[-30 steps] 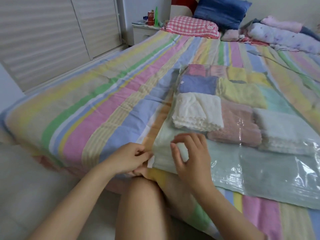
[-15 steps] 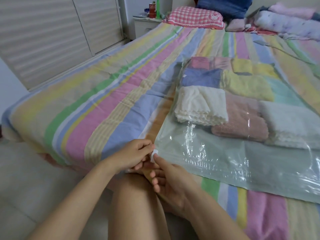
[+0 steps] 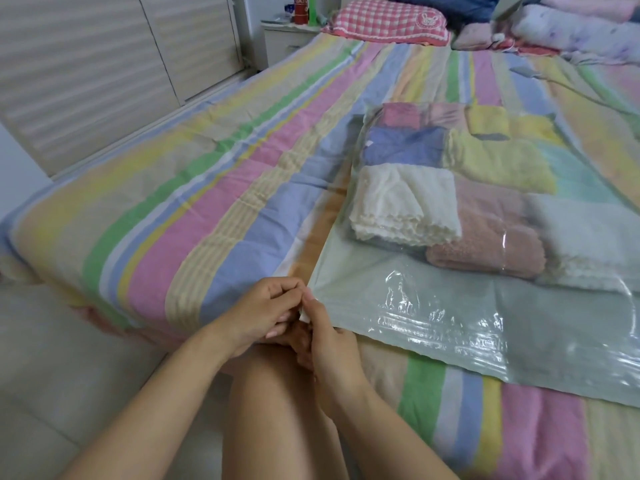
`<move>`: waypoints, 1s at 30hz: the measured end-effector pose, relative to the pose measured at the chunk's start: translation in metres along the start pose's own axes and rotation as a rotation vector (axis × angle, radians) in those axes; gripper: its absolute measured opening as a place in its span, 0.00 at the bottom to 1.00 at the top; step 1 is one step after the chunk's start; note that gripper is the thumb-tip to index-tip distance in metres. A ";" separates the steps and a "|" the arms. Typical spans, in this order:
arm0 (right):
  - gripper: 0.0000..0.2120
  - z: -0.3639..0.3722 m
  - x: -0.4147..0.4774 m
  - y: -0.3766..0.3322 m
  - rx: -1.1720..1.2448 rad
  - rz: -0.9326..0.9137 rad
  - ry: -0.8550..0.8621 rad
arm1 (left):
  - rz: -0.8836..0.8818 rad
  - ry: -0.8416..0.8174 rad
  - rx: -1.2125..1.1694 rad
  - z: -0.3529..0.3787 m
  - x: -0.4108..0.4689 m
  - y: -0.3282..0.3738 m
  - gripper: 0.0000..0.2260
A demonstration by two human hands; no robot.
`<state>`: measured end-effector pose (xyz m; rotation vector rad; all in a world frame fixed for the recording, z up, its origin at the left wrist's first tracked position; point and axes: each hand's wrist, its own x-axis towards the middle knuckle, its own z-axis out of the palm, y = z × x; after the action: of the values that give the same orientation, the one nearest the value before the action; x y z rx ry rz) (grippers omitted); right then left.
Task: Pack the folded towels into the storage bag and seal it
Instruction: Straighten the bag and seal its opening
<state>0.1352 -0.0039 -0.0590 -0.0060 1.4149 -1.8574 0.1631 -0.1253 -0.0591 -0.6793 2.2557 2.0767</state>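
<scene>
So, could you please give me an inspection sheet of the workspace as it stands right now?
Surface: striped bed cover, wrinkled; the bag lies flat on it.
Job's things: clear storage bag with folded towels already inside in rows; whether the near edge is sealed cannot be told.
Clutter: checked pillow and heaped bedding at the head of the bed.
Grippers: left hand and right hand both pinch the bag's near corner, where a small white piece shows.
Cables: thin grey cord across the far cover; purpose unclear.
Surroundings: nightstand bearing a red can; slatted doors; pale floor.
</scene>
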 end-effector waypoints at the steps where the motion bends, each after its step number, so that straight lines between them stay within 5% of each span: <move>1: 0.20 -0.001 0.001 0.000 0.020 -0.016 -0.016 | 0.003 0.020 -0.018 0.001 0.001 0.000 0.25; 8: 0.16 -0.005 0.008 0.003 0.016 -0.037 0.020 | 0.042 0.096 -0.066 0.006 0.001 -0.002 0.15; 13: 0.24 -0.016 0.007 0.003 -0.090 -0.012 0.126 | 0.060 0.099 -0.071 0.010 -0.001 -0.001 0.20; 20: 0.24 -0.024 -0.003 -0.006 -0.047 0.032 -0.032 | 0.032 0.058 0.121 0.016 -0.012 0.002 0.22; 30: 0.20 -0.009 0.008 0.009 -0.094 0.003 0.127 | 0.051 -0.011 -0.142 0.015 -0.015 -0.006 0.19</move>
<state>0.1306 -0.0012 -0.0729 0.0686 1.5874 -1.8145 0.1739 -0.1068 -0.0622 -0.6191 2.1586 2.2756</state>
